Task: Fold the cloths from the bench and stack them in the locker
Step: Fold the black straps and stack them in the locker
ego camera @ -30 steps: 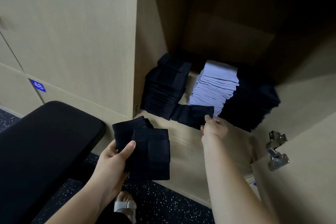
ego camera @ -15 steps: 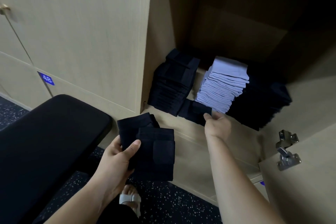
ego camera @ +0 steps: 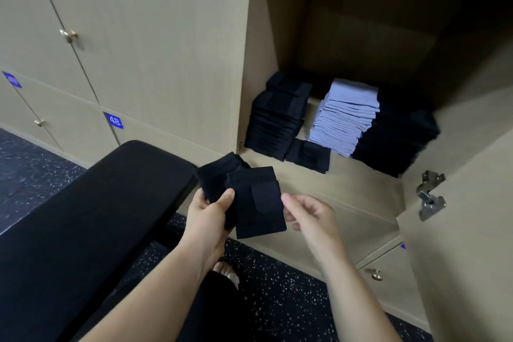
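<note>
Left hand (ego camera: 206, 216) is clamping two fanned black cloths (ego camera: 256, 203); right hand (ego camera: 311, 216) is hovering beside them, fingers apart and empty; one may slip and unfold.

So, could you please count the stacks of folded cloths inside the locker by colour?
Dark: 2, the left dark stack and the right dark stack
Light blue: 1, the light blue stack
Total: 3
The lone dark cloth in front is not counted.
</note>
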